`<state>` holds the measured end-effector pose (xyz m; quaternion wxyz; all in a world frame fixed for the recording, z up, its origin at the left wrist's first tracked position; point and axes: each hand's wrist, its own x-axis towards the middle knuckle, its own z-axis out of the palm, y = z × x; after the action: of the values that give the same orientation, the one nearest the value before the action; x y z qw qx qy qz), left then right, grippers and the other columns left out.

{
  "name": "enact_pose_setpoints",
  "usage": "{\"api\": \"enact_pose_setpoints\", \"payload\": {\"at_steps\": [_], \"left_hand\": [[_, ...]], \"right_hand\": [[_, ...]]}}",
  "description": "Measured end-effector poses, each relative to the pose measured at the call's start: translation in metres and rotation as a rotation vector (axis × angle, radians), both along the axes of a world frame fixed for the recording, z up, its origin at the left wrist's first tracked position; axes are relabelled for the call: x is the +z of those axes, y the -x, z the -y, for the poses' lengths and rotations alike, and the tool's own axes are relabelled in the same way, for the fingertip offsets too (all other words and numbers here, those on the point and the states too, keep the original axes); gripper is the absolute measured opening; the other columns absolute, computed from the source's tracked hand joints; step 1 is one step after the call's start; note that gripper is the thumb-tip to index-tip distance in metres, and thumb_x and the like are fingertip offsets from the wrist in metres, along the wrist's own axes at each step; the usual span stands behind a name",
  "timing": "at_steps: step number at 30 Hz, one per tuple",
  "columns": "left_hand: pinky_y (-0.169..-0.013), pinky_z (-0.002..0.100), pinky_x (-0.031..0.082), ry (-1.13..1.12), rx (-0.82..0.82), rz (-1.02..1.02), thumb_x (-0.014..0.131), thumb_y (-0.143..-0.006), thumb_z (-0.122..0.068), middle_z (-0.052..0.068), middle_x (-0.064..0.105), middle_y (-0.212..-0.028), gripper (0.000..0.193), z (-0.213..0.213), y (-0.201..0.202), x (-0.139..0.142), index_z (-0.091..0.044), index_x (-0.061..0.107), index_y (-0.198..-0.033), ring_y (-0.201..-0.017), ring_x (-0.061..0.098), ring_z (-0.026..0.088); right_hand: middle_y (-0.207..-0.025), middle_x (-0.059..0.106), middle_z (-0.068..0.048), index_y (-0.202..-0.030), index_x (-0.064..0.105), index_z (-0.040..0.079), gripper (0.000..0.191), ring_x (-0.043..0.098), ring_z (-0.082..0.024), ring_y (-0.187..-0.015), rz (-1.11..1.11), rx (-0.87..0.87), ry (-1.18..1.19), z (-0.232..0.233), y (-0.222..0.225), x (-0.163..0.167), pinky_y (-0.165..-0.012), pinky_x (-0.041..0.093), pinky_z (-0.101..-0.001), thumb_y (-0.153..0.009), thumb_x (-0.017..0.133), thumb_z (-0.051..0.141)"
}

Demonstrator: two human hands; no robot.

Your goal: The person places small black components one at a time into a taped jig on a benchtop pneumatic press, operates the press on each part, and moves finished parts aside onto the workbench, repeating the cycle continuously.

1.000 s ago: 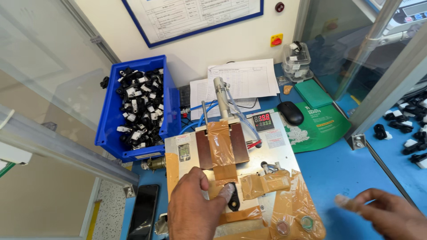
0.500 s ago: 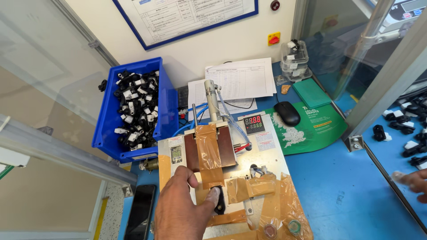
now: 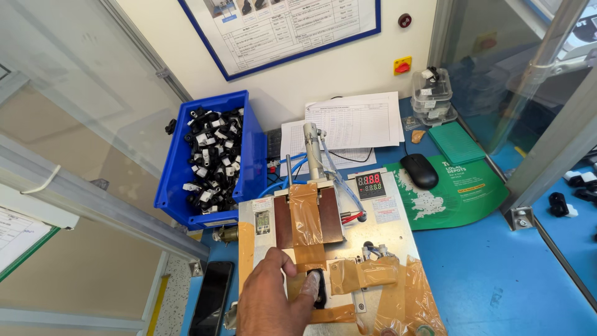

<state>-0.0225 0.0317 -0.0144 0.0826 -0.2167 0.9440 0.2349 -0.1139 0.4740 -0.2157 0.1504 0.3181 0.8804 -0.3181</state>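
Black part [image 3: 320, 287] is being pinned with a fingertip of the left hand [image 3: 273, 298] into the taped seat on the metal fixture [image 3: 379, 236], just below the brown block [image 3: 309, 218]. Probably best pressed flat and square, fingers kept clear. Right hand isn't seen.

My one head-worn camera looks steeply down and forward from close above the near tabletop [image 3: 497, 292], facing the far wall [image 3: 348, 74], centred on the workstation.
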Motion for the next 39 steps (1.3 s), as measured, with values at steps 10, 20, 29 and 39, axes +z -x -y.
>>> {"api": "enact_pose_setpoints", "payload": {"at_steps": [10,20,29,39], "left_hand": [[-0.096,0.044,0.048,0.029,0.014,-0.003,0.081,-0.080,-0.030,0.007,0.064,-0.096,0.036,-0.010,-0.005,0.013,-0.019,0.054,-0.101,-0.103,0.066,0.026],[-0.092,0.046,0.044,-0.050,-0.015,-0.223,0.081,-0.079,-0.027,0.005,0.061,-0.099,0.037,-0.007,-0.019,0.009,-0.017,0.057,-0.104,-0.099,0.061,0.027],[-0.088,0.047,0.044,-0.130,-0.113,-0.316,0.076,-0.083,-0.030,0.008,0.060,-0.097,0.031,0.018,-0.028,0.014,-0.015,0.056,-0.102,-0.097,0.061,0.029],[-0.086,0.047,0.043,-0.169,-0.234,-0.422,0.072,-0.082,-0.026,0.008,0.062,-0.096,0.026,0.035,-0.033,0.004,-0.015,0.061,-0.102,-0.097,0.061,0.031]], "right_hand": [[-0.105,0.059,-0.014,-0.129,0.068,0.012,0.040,0.063,-0.025,-0.075,-0.070,0.006,0.417,0.015,-0.042,-0.001,-0.068,0.060,-0.0433,-0.092,0.080,0.024],[-0.114,0.058,-0.010,-0.128,0.068,0.010,0.045,0.067,-0.018,-0.087,0.181,0.119,0.514,0.124,-0.091,0.049,-0.075,0.065,-0.0364,-0.089,0.084,0.026],[-0.110,0.063,-0.008,-0.124,0.071,0.012,0.056,0.071,-0.022,-0.083,0.202,0.127,0.166,0.151,-0.092,0.071,-0.075,0.065,-0.0368,-0.077,0.094,0.030],[-0.105,0.068,-0.012,-0.128,0.074,0.019,0.075,0.067,-0.017,-0.096,0.156,0.329,-0.400,0.169,-0.097,0.111,-0.083,0.060,-0.0327,-0.068,0.094,0.060]]}}
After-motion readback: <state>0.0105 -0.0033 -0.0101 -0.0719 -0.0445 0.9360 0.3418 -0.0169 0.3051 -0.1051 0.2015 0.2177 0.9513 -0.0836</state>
